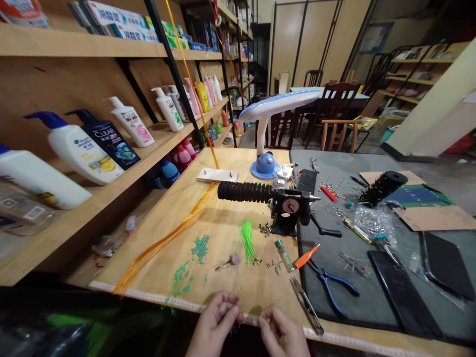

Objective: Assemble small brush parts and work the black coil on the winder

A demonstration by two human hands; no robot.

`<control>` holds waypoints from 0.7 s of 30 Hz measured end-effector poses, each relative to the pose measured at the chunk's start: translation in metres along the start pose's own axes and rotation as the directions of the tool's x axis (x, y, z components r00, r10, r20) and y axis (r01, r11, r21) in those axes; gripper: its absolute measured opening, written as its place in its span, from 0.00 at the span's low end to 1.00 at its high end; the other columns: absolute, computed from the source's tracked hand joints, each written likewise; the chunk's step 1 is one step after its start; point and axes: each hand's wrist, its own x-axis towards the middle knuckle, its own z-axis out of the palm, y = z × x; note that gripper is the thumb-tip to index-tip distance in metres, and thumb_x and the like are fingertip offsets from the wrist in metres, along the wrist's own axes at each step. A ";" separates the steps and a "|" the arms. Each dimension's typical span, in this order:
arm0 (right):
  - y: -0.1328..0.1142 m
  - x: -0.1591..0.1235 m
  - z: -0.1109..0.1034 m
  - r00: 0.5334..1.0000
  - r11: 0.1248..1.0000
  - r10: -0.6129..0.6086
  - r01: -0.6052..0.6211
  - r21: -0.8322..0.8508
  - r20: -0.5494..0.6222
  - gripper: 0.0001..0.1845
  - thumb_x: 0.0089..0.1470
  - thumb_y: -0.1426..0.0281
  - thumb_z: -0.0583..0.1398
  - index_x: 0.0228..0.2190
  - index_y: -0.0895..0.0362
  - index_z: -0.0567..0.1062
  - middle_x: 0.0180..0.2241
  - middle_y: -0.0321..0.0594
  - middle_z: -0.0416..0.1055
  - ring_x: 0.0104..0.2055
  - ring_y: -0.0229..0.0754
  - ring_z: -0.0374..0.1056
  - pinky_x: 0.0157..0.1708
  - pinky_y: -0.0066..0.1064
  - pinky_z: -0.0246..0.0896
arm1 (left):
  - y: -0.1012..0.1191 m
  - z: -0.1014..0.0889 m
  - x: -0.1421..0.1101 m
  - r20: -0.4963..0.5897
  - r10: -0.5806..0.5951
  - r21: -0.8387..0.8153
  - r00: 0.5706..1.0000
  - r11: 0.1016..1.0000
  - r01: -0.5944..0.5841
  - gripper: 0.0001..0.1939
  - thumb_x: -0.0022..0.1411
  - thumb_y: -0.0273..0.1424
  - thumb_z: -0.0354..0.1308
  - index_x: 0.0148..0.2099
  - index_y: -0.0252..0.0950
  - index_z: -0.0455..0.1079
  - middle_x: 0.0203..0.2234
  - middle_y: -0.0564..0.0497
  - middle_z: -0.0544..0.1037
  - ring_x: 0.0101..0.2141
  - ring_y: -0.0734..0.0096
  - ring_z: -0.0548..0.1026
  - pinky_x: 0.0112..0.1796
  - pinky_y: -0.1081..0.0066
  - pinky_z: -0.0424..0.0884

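At the table's front edge, my left hand (217, 322) is closed with thumb and fingers together; small dark bits show by its fingertips, too small to name. Just right of it, my right hand (281, 331) is also closed in a pinch, and whatever it holds is hidden. Thin-nosed steel tweezers (307, 306) lie right of my right hand. Ahead of the hands are a bundle of bright green strands (248, 243), a small grey tuft-like piece (232, 259) and scattered teal beads (201, 248). A black hand-cranked device (290, 206) with a ribbed roller (243, 192) stands beyond.
Orange strands (167, 233) run from a pale block (217, 175) to the front edge. A blue-and-white lamp (265, 166) stands behind. On the grey mat (334, 171) lie blue-handled pliers (332, 287), an orange-handled tool (307, 256) and a black phone-like slab (448, 265). Bottle shelves (156, 144) line the left.
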 end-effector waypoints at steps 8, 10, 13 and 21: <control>-0.004 -0.001 0.016 0.984 0.989 0.116 -0.102 0.105 -0.137 0.26 0.54 0.49 0.57 0.23 0.58 0.79 0.14 0.30 0.55 0.18 0.35 0.47 0.19 0.28 0.41 | -0.014 0.000 0.000 0.047 -0.037 -0.019 0.998 0.999 0.038 0.20 0.53 0.48 0.65 0.35 0.36 0.69 0.22 0.53 0.77 0.26 0.71 0.71 0.30 0.72 0.64; -0.007 0.000 0.020 0.977 0.984 0.135 -0.113 0.136 -0.163 0.29 0.52 0.46 0.57 0.22 0.57 0.80 0.13 0.29 0.53 0.18 0.34 0.45 0.19 0.29 0.40 | -0.017 0.002 0.000 0.016 -0.006 -0.028 1.000 1.000 0.006 0.20 0.53 0.48 0.65 0.33 0.36 0.70 0.22 0.53 0.77 0.28 0.69 0.73 0.33 0.70 0.67; -0.009 0.001 0.022 0.976 0.979 0.149 -0.123 0.160 -0.161 0.28 0.51 0.46 0.58 0.21 0.58 0.80 0.13 0.28 0.50 0.17 0.34 0.43 0.18 0.29 0.38 | -0.020 0.004 -0.001 -0.038 0.064 -0.009 0.997 0.998 -0.065 0.20 0.52 0.48 0.66 0.31 0.37 0.70 0.23 0.53 0.76 0.29 0.66 0.75 0.34 0.70 0.70; -0.010 0.000 0.023 0.979 0.994 0.080 -0.064 0.092 -0.189 0.21 0.53 0.55 0.58 0.20 0.58 0.77 0.14 0.27 0.48 0.17 0.33 0.43 0.19 0.29 0.36 | -0.025 0.004 -0.002 -0.102 0.252 0.131 0.962 0.962 -0.238 0.17 0.57 0.47 0.62 0.35 0.38 0.69 0.24 0.51 0.78 0.28 0.65 0.78 0.32 0.73 0.72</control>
